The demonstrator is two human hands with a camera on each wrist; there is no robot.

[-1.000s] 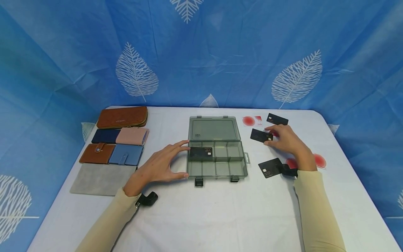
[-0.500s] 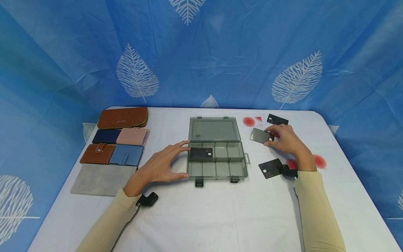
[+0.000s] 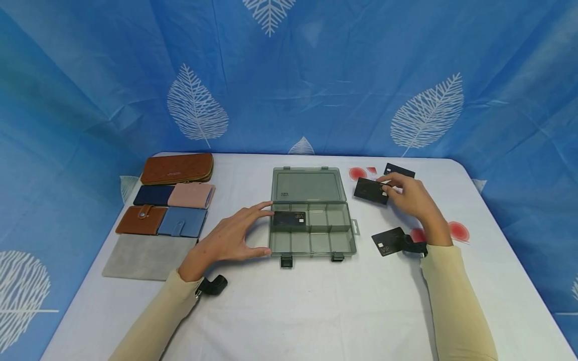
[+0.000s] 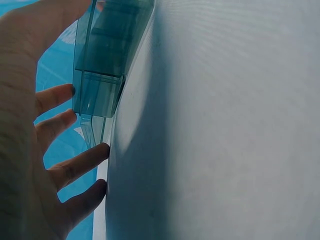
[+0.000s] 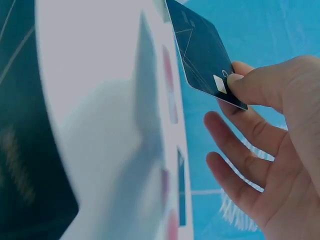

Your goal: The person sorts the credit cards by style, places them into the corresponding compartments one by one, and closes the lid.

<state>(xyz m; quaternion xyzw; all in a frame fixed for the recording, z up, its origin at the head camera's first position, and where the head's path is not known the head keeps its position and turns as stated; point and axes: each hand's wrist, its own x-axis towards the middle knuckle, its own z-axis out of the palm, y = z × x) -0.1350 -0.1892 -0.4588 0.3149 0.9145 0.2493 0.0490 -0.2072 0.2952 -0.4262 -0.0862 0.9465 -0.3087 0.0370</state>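
My right hand [image 3: 410,198] pinches a black card [image 5: 202,50] between thumb and fingers, off the table, its chip end at my fingertips. Fingers spread, my left hand [image 3: 226,235] touches the left side of a translucent grey-green compartment box [image 3: 300,245]. That box lies with its lid [image 3: 308,184] folded back. A black VIP card [image 3: 289,218] rests across its back left compartments. Another black card [image 3: 387,241] lies near my right wrist, and one more black card [image 3: 399,170] lies behind my right hand, partly hidden by it.
Red-and-white cards lie at the right, including one [image 3: 358,174] behind the held card and one [image 3: 459,231] by the right wrist. At left are a brown zip wallet [image 3: 176,168], navy [image 3: 152,194], pink [image 3: 190,194], brown snap [image 3: 141,219] and blue [image 3: 182,221] wallets, and a grey one [image 3: 146,257].
My right hand has picked the black card up from the table and tilted it, raising it slightly. My left hand stays at the box.
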